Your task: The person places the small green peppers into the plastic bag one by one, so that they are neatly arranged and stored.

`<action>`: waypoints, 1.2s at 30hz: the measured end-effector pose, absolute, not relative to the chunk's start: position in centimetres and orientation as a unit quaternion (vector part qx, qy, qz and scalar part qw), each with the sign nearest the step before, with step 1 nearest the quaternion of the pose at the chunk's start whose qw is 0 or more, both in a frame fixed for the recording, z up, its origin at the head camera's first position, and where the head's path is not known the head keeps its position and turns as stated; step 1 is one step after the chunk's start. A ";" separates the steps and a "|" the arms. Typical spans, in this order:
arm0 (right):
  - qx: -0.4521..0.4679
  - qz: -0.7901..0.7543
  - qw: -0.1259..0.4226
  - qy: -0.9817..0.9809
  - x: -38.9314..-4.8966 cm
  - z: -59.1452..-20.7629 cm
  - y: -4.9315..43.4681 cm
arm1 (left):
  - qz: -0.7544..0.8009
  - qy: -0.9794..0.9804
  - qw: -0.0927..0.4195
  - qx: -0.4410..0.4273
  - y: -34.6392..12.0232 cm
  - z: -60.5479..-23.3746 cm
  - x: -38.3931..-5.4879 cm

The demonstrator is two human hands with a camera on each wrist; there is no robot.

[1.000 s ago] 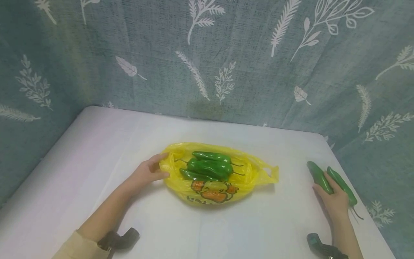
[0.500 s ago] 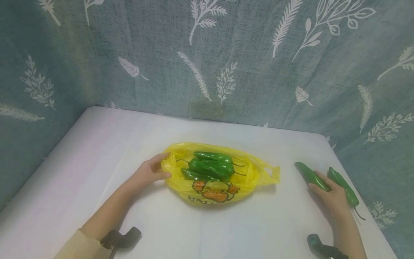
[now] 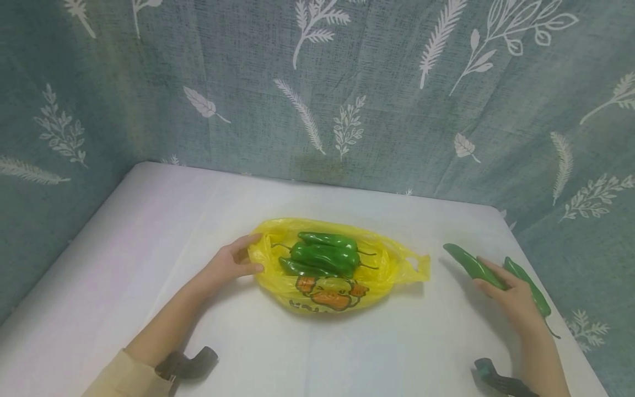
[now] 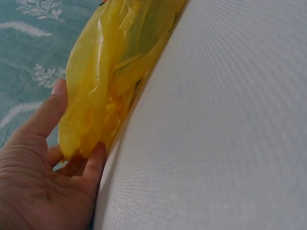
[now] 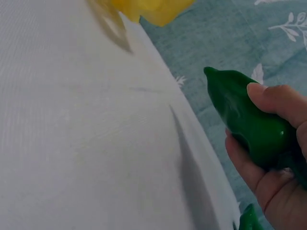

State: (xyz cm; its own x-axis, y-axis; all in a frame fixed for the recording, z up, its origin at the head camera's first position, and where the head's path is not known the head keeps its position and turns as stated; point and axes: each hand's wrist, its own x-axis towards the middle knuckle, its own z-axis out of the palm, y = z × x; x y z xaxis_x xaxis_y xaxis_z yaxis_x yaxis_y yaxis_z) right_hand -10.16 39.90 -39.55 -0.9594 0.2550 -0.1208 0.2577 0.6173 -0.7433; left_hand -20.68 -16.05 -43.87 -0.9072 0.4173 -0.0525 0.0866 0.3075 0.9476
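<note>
My right hand (image 3: 516,300) holds a green chili pepper (image 3: 473,264) above the right side of the table. In the right wrist view the thumb lies on top of this pepper (image 5: 244,115), with fingers curled beneath and the tip pointing away. At the table's centre lies a yellow plastic bag (image 3: 322,300), its mouth spread, with several green peppers (image 3: 322,256) inside. My left hand (image 3: 228,262) grips the bag's left end. Up close in the left wrist view, the thumb and fingers hold the crumpled yellow plastic (image 4: 91,91) from both sides.
Another green pepper (image 3: 528,286) lies near the table's right edge, partly behind my right hand. The bag's handle loop (image 3: 416,267) extends to the right. A teal leaf-patterned cloth (image 3: 238,82) rises behind the white table (image 3: 347,353).
My right hand has lifted the pepper off the table and shifted it left, away from the other loose pepper. My left hand has stayed at the bag's end.
</note>
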 end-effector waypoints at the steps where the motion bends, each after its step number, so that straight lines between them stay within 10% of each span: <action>1: 0.135 -0.413 0.002 0.901 -10.1 -39.4 39.9 | 0.566 0.796 0.146 0.157 -16.0 -43.9 -20.7; 36: -0.104 -0.410 -0.043 0.905 -13.0 -34.4 32.3 | 0.580 0.785 0.152 0.158 -16.1 -43.9 -20.6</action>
State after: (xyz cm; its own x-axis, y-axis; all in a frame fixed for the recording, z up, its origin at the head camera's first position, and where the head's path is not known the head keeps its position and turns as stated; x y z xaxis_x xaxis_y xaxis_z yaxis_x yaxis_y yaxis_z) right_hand -13.02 32.35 -34.37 -0.9748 -0.1527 0.1626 -0.2229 0.6428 -0.7329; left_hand -20.61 -16.09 -43.90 -0.9039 0.4244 -0.0544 0.0724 0.2770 0.9581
